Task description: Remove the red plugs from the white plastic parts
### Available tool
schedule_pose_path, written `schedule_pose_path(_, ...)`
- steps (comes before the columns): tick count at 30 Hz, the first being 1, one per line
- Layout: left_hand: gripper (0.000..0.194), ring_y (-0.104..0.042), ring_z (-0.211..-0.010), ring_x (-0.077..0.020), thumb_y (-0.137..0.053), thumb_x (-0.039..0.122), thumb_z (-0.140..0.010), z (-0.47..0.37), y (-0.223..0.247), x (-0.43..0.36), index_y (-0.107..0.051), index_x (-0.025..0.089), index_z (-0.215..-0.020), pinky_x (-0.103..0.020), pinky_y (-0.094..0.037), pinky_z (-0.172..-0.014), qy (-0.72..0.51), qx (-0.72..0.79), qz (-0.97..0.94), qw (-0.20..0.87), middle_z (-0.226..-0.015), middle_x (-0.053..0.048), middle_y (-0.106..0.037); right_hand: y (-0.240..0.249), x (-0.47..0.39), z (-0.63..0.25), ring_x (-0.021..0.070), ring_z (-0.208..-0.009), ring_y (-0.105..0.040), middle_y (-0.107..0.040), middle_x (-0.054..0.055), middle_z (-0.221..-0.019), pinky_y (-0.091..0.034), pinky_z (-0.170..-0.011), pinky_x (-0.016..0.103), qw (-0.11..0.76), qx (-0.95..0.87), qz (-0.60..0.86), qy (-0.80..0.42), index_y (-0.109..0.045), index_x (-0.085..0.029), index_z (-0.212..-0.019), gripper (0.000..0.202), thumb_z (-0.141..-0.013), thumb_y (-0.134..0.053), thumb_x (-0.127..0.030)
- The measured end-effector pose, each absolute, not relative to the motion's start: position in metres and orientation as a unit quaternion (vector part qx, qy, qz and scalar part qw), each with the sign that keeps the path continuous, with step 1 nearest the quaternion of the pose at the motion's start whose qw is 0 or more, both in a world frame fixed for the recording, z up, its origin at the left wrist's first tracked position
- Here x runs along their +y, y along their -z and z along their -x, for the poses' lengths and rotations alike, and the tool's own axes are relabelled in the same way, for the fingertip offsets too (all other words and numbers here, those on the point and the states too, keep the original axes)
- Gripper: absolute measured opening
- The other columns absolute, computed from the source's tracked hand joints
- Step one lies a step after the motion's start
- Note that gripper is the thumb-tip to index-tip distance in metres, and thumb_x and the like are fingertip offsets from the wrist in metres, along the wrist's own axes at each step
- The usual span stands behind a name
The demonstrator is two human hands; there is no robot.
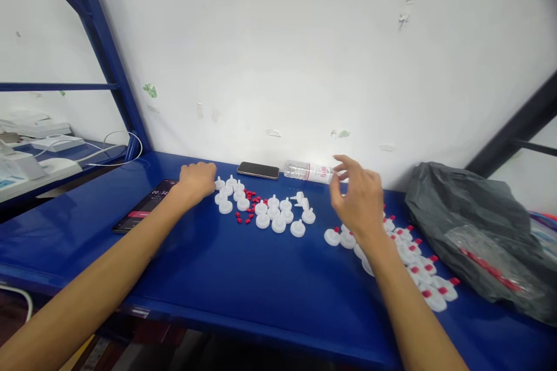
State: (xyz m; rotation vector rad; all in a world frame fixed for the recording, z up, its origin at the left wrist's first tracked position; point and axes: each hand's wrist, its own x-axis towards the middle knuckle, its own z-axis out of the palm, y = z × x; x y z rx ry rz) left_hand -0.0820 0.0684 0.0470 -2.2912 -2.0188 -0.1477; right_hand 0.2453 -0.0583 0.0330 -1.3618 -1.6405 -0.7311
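Observation:
My left hand (198,179) is closed at the left edge of a group of white caps (225,206); what its fingers hold, if anything, is hidden. Small red pieces (248,221) lie between that group and a second group of plain white caps (279,224). My right hand (354,191) is raised, thumb and fingers apart with nothing between them, near the end of a clear bottle (308,171) lying by the wall. Below and right of it, partly covered by my forearm, are many white caps with red tips (433,297).
On the left lies a phone with a running timer (148,206). A second dark phone (258,170) is by the wall. A dark plastic bag (461,203) with a clear bag of red pieces (491,266) sits on the blue table (243,284) at the right.

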Motion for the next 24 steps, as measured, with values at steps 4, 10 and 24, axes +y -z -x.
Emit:
schedule_pose_path(4, 0.034, -0.072, -0.104, -0.0408, -0.064, 0.031, -0.078, 0.073, -0.049, 0.063, -0.076, 0.012, -0.104, -0.043, -0.054, -0.084, 0.028, -0.67, 0.739, 0.069, -0.108, -0.026, -0.076, -0.039, -0.062, -0.268, 0.0263, -0.091, -0.069, -0.074, 0.009, -0.104, -0.042, -0.09, 0.042, 0.398, -0.585, 0.638, 0.303, -0.059, -0.019, -0.128, 0.034, -0.095, -0.048, -0.019)
schedule_pose_path(10, 0.04, -0.072, -0.103, -0.0417, -0.045, 0.026, -0.092, 0.062, -0.053, 0.052, -0.075, 0.005, -0.109, -0.044, -0.053, -0.08, 0.053, -0.657, 0.743, 0.116, -0.106, -0.029, -0.075, -0.025, -0.06, -0.291, 0.0368, -0.1, -0.068, -0.076, 0.016, -0.098, -0.041, -0.079, 0.043, 0.144, -0.556, 0.796, 0.191, -0.073, -0.018, -0.107, 0.029, -0.097, -0.047, -0.027)
schedule_pose_path(24, 0.029, -0.061, -0.088, -0.0267, -0.044, 0.023, -0.102, 0.027, -0.039, 0.031, -0.071, 0.012, -0.099, -0.041, -0.047, -0.083, 0.268, -0.313, 0.893, 0.181, -0.088, -0.011, -0.072, -0.031, -0.056, -0.267, 0.0263, -0.09, -0.073, -0.08, 0.005, -0.089, -0.042, -0.093, 0.042, 0.249, -0.605, 0.739, 0.16, -0.074, -0.024, -0.102, 0.025, -0.101, -0.053, -0.038)
